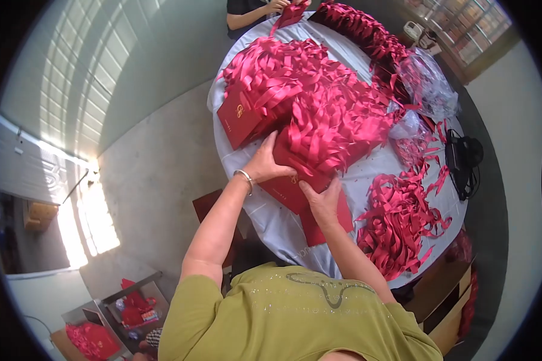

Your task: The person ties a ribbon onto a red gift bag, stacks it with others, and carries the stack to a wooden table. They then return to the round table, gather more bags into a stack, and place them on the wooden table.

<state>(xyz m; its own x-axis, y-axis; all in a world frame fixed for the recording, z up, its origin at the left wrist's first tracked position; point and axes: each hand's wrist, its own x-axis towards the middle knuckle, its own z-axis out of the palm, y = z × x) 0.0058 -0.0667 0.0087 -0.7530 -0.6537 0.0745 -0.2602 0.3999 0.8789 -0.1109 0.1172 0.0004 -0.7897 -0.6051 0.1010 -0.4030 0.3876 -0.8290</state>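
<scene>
My left hand (268,163) grips the left side of a row of red paper gift bags (281,188) with gold print, its thumb on the front face and its fingers over the far edge. My right hand (324,203) clasps the right end of the same row, thumb on the front, its other fingers partly hidden. Pink-red ribbon handles (337,126) stick up thickly from the bags. A second row of red bags (239,120) stands just beyond my left hand. Below my right hand, a separate red piece (319,224) lies at the table's near edge.
Loose red ribbons (394,225) lie in a heap on the white-covered round table (262,219). Clear plastic bags (430,84) and a black device with a cable (462,159) are at the right. Across the table, a co-worker's hands (277,6) handle a red bag. Open boxes (93,337) stand on the floor.
</scene>
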